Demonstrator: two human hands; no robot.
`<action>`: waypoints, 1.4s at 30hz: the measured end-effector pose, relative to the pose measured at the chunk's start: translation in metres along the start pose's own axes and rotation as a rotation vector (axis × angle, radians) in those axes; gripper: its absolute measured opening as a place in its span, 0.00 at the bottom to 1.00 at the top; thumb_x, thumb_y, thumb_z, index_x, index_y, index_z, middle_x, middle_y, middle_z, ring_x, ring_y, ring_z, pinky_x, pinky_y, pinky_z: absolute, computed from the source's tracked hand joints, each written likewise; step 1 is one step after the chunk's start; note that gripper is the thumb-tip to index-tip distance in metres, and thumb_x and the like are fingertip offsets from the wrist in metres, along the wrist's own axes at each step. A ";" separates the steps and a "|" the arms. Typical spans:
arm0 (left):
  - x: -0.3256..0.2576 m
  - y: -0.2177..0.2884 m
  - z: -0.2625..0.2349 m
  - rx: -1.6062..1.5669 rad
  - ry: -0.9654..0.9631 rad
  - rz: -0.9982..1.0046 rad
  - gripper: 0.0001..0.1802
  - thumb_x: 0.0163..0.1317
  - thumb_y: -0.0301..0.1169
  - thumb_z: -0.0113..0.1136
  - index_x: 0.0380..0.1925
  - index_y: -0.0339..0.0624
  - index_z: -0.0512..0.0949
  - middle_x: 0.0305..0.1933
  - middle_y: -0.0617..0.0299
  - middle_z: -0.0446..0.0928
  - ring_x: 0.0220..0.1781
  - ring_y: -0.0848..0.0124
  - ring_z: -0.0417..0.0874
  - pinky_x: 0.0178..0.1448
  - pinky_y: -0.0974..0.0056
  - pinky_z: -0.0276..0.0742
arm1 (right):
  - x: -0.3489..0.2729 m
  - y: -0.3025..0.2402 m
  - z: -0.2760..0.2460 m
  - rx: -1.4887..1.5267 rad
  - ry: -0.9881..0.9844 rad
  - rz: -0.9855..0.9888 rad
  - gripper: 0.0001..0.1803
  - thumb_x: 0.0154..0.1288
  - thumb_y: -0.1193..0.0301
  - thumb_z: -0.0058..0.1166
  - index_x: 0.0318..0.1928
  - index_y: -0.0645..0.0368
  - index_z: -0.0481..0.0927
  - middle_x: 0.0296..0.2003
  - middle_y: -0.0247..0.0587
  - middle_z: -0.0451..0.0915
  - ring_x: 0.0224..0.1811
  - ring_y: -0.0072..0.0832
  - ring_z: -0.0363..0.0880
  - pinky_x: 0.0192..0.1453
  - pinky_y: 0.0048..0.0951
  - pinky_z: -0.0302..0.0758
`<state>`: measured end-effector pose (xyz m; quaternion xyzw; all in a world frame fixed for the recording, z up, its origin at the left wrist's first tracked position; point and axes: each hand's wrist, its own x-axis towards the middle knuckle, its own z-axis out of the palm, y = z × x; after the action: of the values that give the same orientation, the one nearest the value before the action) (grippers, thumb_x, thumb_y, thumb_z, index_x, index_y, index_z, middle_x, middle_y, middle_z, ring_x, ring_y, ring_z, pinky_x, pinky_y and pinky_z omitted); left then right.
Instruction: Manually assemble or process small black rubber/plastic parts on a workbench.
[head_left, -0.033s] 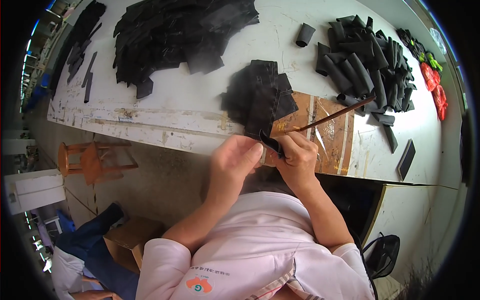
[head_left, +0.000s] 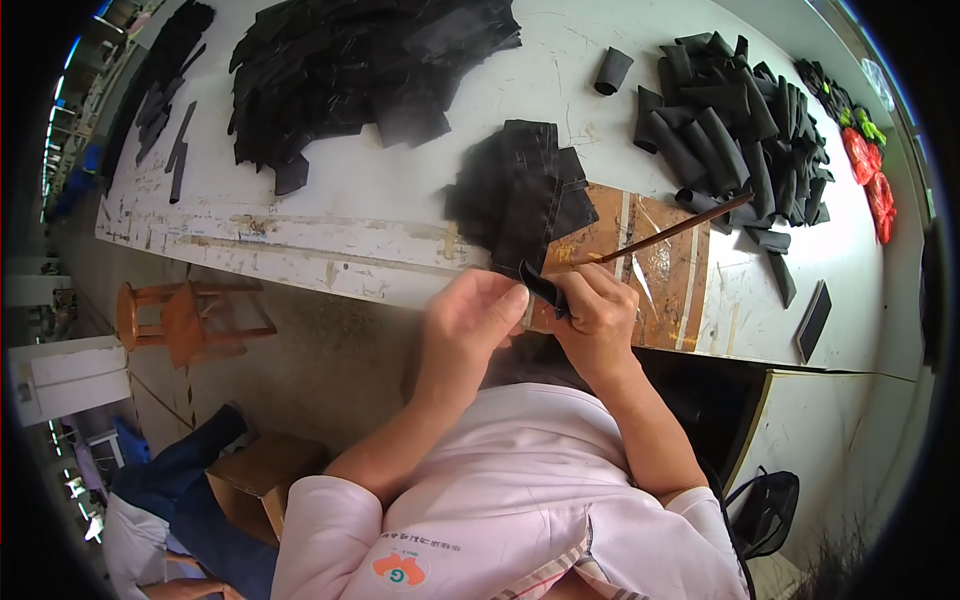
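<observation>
A small black fabric piece, curled along its edge, is between my two hands at the table's front edge. My left hand pinches its left side with thumb and fingers. My right hand is closed on its right side, knuckles up. From behind the right hand's fingers a thin brown stick slants up to the right; whether the hand grips it I cannot tell. Just beyond my hands lies a small stack of flat black fabric pieces, some with pale stitch lines.
A large heap of flat black pieces covers the back left of the white table. Black fabric tubes pile up at the right, by a dark flat block. A brown board lies under the stick. A wooden stool stands left; another person sits lower left.
</observation>
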<state>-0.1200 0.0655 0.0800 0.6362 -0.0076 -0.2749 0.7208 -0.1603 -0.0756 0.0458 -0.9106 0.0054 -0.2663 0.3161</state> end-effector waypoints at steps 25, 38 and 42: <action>0.007 -0.026 0.013 0.571 0.262 0.693 0.07 0.46 0.17 0.54 0.24 0.36 0.67 0.19 0.53 0.70 0.19 0.59 0.73 0.24 0.65 0.70 | -0.006 -0.021 -0.006 0.145 -0.069 0.145 0.03 0.51 0.81 0.54 0.29 0.64 0.74 0.25 0.37 0.74 0.21 0.23 0.69 0.24 0.21 0.65; 0.023 -0.020 0.000 -0.307 -0.229 0.065 0.09 0.40 0.17 0.50 0.26 0.35 0.69 0.21 0.65 0.70 0.22 0.81 0.69 0.20 0.75 0.61 | -0.008 0.011 -0.005 1.303 -0.196 0.788 0.05 0.53 0.75 0.57 0.31 0.61 0.76 0.22 0.29 0.72 0.21 0.12 0.64 0.24 0.13 0.60; 0.015 -0.005 0.002 -0.249 -0.104 0.003 0.06 0.42 0.18 0.48 0.24 0.34 0.69 0.19 0.57 0.72 0.21 0.72 0.74 0.23 0.66 0.68 | -0.008 0.007 -0.004 1.764 -0.380 0.840 0.09 0.55 0.72 0.55 0.37 0.59 0.73 0.26 0.29 0.72 0.28 0.14 0.68 0.26 0.14 0.63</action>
<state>-0.1097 0.0572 0.0707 0.5266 -0.0117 -0.3052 0.7933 -0.1678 -0.0824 0.0408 -0.3015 0.0766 0.1085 0.9442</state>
